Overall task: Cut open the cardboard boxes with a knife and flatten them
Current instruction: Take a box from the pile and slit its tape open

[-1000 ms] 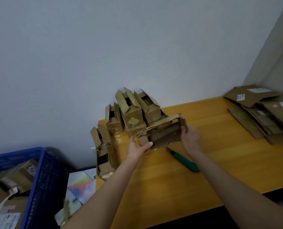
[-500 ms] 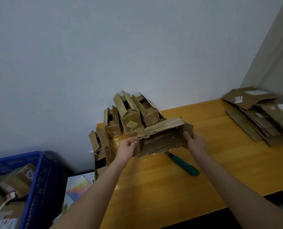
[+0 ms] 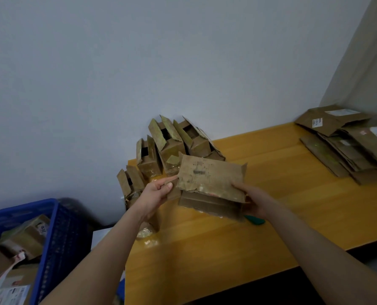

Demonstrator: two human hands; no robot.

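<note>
A pale wall (image 3: 161, 62) fills the upper part of the view, and a yellow wooden table (image 3: 227, 249) stands against it. Off the table's left end, lower down, a blue plastic crate (image 3: 58, 227) holds more cardboard boxes with labels on them. At the far right of the table a stack of flattened boxes (image 3: 348, 146) lies in the corner, well apart from the hands. At the table's far left corner a cluster of opened boxes (image 3: 167, 146) stands against the wall with flaps up; one of them hangs at the table's left edge. Just in front of that cluster, a worn brown box (image 3: 211, 181) is held above the table between both hands, partly collapsed, its broad stained panel turned toward the camera and a second panel showing below it. The left hand (image 3: 156, 194) pinches the flap at the box's left end between thumb and curled fingers. The right hand (image 3: 255, 201) grips the right end, thumb on the near panel, the fingers hidden behind the cardboard. The knife (image 3: 254, 220) lies on the table under the box's right end, only the tip of its green handle showing below the right hand.
</note>
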